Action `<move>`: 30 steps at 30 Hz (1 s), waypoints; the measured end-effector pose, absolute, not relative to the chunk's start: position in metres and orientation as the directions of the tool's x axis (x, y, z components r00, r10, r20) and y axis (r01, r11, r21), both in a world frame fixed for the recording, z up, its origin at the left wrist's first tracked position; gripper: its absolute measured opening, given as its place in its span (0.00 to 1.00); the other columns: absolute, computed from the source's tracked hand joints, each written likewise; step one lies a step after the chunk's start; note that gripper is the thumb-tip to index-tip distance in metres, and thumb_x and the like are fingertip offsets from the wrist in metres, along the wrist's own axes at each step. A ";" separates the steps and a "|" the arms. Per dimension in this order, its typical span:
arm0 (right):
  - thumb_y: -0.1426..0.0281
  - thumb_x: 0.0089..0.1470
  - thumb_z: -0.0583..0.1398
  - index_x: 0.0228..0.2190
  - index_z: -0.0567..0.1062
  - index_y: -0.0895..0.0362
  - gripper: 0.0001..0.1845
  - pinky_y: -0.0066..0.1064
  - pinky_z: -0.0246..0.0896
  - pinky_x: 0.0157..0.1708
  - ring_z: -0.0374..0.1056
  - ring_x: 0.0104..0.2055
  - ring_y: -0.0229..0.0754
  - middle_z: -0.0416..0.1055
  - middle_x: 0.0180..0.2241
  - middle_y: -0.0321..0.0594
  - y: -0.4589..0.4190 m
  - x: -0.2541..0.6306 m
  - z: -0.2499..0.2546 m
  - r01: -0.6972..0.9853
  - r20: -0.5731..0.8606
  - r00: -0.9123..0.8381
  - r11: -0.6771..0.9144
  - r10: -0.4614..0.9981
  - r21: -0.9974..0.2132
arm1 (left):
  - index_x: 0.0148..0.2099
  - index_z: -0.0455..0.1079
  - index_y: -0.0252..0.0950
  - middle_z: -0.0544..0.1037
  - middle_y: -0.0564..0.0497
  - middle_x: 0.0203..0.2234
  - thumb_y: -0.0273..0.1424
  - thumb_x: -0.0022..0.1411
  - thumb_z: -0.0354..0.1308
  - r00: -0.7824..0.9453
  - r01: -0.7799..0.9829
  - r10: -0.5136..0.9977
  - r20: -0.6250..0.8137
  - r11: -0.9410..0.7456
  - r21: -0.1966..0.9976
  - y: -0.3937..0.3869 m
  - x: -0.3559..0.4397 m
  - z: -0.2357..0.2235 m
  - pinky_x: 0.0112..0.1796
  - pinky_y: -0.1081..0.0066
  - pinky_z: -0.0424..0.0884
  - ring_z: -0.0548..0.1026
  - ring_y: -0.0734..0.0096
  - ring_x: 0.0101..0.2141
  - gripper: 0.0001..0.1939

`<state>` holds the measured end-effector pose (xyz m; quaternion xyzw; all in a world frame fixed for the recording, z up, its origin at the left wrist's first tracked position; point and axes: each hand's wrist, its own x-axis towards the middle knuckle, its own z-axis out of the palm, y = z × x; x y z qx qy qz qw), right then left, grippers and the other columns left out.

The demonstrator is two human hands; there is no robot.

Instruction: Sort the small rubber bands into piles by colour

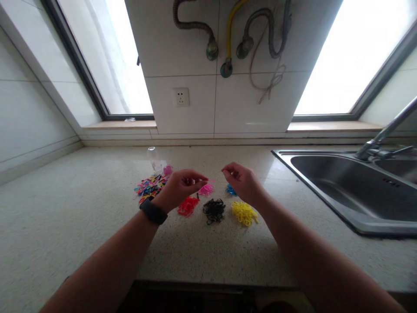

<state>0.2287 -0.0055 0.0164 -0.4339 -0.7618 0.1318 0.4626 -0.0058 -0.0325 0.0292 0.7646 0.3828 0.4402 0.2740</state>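
Note:
My left hand, with a dark band on its wrist, pinches a small pink rubber band above the pink pile. My right hand hovers over a blue pile it partly covers; its thumb and forefinger are pressed together, and whatever is between them is too small to make out. Nearer me lie piles of red, black and yellow rubber bands. A mixed, many-coloured heap spreads left of my left hand, which hides part of it.
Behind the mixed heap are a clear plastic container and a pink piece. A steel sink with a tap is set into the speckled counter at right. Hoses and a socket are on the tiled wall.

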 end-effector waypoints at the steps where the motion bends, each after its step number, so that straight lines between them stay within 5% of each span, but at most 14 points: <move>1: 0.66 0.59 0.57 0.34 0.76 0.57 0.09 0.28 0.51 0.24 0.56 0.22 0.33 0.70 0.24 0.34 -0.006 0.229 0.016 0.552 0.593 -0.205 0.592 0.779 -0.587 | 0.41 0.79 0.36 0.76 0.52 0.25 0.38 0.62 0.63 0.338 0.403 0.820 0.462 -0.569 0.717 -0.029 -0.006 0.027 0.23 0.75 0.58 0.63 0.77 0.22 0.11; 7: 0.70 0.58 0.58 0.35 0.76 0.55 0.07 0.28 0.53 0.28 0.61 0.25 0.34 0.73 0.28 0.35 -0.009 0.231 0.020 0.651 0.587 -0.321 0.624 0.743 -0.433 | 0.42 0.79 0.39 0.80 0.52 0.31 0.33 0.63 0.61 0.497 0.635 0.768 0.404 -0.639 0.434 -0.001 -0.014 0.011 0.33 0.71 0.65 0.73 0.72 0.31 0.08; 14: 0.70 0.58 0.57 0.36 0.75 0.53 0.06 0.28 0.54 0.32 0.67 0.31 0.37 0.75 0.32 0.35 -0.012 0.230 0.020 0.726 0.494 -0.437 0.619 0.752 -0.301 | 0.44 0.80 0.41 0.82 0.49 0.35 0.37 0.65 0.59 0.564 0.724 0.764 0.314 -0.640 0.258 0.015 -0.020 0.003 0.39 0.69 0.68 0.77 0.66 0.37 0.10; 30: 0.71 0.56 0.60 0.37 0.75 0.53 0.05 0.27 0.54 0.33 0.68 0.33 0.36 0.75 0.33 0.35 -0.017 0.226 0.023 0.687 0.420 -0.564 0.686 0.711 -0.240 | 0.47 0.79 0.41 0.82 0.50 0.36 0.37 0.68 0.55 0.510 0.735 0.764 0.394 -0.626 0.261 0.032 -0.057 0.002 0.39 0.70 0.69 0.78 0.67 0.36 0.13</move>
